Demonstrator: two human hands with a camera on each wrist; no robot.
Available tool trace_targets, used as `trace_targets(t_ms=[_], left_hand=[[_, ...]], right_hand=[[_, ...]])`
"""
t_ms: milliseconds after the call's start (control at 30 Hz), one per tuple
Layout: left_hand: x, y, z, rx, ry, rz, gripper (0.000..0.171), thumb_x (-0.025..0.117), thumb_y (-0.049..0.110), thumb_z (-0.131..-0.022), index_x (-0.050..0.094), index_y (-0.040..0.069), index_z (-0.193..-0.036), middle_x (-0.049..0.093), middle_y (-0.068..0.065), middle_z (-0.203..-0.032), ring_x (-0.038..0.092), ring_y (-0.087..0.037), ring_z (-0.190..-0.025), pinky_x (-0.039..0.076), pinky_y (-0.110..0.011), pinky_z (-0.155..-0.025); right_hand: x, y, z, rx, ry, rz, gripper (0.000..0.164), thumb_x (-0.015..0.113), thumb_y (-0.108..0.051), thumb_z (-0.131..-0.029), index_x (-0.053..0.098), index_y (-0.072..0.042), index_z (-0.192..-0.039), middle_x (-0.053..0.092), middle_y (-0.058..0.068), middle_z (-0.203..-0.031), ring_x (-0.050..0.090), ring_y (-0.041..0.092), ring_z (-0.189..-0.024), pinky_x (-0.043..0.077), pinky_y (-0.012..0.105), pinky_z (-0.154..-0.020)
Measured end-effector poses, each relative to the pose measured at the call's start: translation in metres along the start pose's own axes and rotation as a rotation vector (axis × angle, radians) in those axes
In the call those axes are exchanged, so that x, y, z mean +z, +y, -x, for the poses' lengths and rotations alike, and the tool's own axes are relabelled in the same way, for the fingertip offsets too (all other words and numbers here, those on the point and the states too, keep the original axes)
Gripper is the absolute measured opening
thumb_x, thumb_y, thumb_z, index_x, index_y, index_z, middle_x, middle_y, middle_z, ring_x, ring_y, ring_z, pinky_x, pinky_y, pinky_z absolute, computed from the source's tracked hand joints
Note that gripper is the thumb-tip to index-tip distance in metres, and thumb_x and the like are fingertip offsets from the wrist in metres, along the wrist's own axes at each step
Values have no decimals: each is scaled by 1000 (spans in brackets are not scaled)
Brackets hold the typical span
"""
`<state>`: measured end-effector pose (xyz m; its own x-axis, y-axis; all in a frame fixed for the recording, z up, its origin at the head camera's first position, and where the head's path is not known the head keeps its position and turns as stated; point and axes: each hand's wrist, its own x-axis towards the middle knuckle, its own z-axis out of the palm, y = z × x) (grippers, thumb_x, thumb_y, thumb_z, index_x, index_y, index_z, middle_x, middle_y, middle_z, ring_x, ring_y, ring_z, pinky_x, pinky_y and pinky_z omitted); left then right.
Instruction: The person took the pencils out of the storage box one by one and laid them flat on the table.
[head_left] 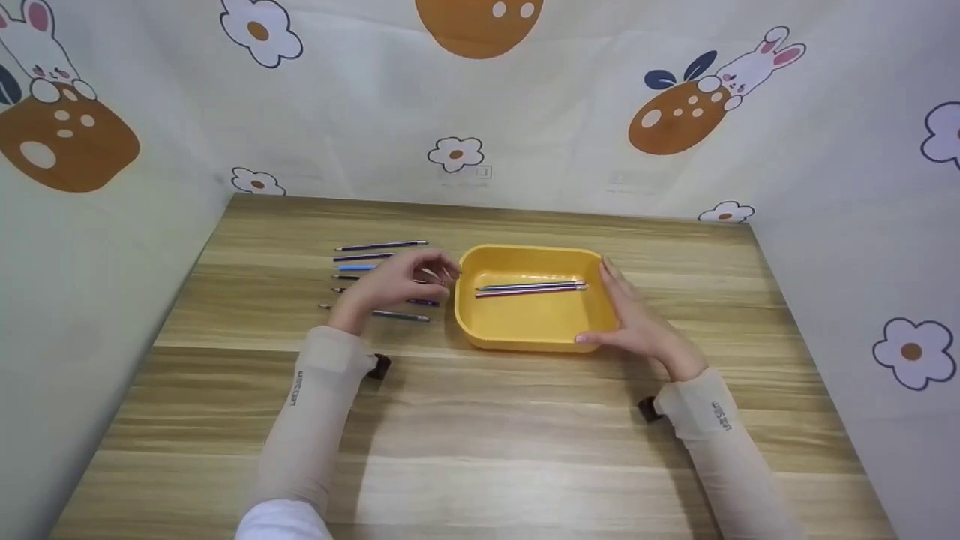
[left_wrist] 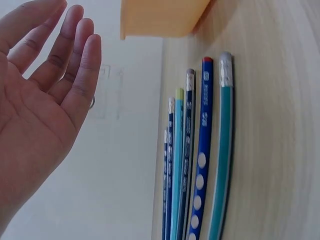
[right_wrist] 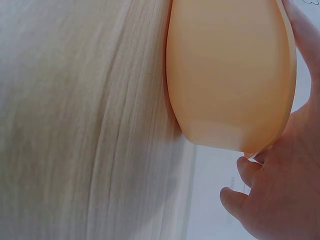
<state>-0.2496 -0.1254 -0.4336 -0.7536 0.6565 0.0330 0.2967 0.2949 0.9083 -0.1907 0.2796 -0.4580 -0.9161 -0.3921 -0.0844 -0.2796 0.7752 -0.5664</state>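
Observation:
A yellow plastic basin (head_left: 525, 335) stands on the table, with a couple of pencils (head_left: 531, 289) lying side by side across its floor. My right hand (head_left: 637, 322) grips the basin's right end, thumb over the near rim and fingers along the right side. Just off the basin's left rim is my left hand (head_left: 409, 279), its fingers loosely bent and nothing between them. Below it lies a row of several pencils (head_left: 382, 245), partly hidden by the hand in the head view. The left wrist view shows a teal pencil (left_wrist: 223, 150) and a blue dotted pencil (left_wrist: 203, 135) among them.
The wood-grain table (head_left: 480, 435) is enclosed at the back and sides by a pale printed cloth (head_left: 360, 112) with rabbits and flowers. Both forearms wear beige sleeves (head_left: 300, 427), each with a small black piece (head_left: 380, 367) at the wrist.

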Motion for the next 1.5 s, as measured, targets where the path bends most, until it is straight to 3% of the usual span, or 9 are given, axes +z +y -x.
trace_targets(t_ms=[133, 300, 500, 833, 933, 1167, 1500], left_hand=[[5, 6, -12, 19, -31, -13, 36, 71, 5, -88, 62, -5, -122, 65, -23, -120, 61, -35, -112, 53, -38, -98], [13, 12, -28, 43, -79, -25, 34, 70, 3, -89, 61, -5, -122, 63, -27, -122, 60, -41, -115, 52, -45, -102], [22, 19, -45, 1, -137, -18, 37, 69, 5, -90, 59, -5, -125, 61, -28, -126, 57, -43, -118, 51, -43, -102], [37, 25, -69, -79, -209, -73, 36, 70, 8, -91, 60, 3, -126, 62, -19, -129, 60, -27, -114, 52, -37, -100], [40, 27, -78, -99, -237, -99, 37, 69, 7, -91, 59, 3, -127, 62, -17, -129, 59, -28, -117, 51, -38, -101], [47, 25, -96, -81, -293, -147, 42, 70, 7, -91, 58, 1, -130, 62, -17, -128, 59, -31, -118, 50, -37, -102], [57, 17, -111, -152, -332, -177, 43, 71, 8, -90, 59, 9, -132, 62, -10, -131, 58, -26, -118, 50, -39, -104]], right_hand=[[1, 1, -1, -18, 5, 4, 126, 80, -56, -76, -2, -8, -160, -9, 5, -169, 0, 36, -156, 10, 60, -124], [0, 0, 0, -3, 0, -2, 126, 79, -58, -76, -3, -11, -160, -10, 3, -169, -1, 34, -156, 10, 59, -124], [-1, -1, 0, 4, -5, -1, 127, 79, -58, -76, -4, -13, -160, -11, 3, -169, -2, 35, -156, 10, 59, -124], [0, 0, 1, 1, -4, 8, 127, 79, -59, -76, -4, -12, -160, -12, 4, -168, -2, 35, -156, 9, 59, -124], [0, 0, 0, 7, 0, 7, 127, 79, -60, -75, -3, -12, -160, -11, 4, -169, -1, 34, -156, 10, 58, -124], [1, -1, 0, 5, 1, -6, 127, 80, -59, -75, -1, -9, -160, -10, 5, -169, -1, 34, -156, 11, 57, -125], [0, -1, 0, 15, 8, 1, 127, 80, -60, -74, 1, -9, -160, -9, 5, -169, 0, 35, -156, 11, 58, -124]])
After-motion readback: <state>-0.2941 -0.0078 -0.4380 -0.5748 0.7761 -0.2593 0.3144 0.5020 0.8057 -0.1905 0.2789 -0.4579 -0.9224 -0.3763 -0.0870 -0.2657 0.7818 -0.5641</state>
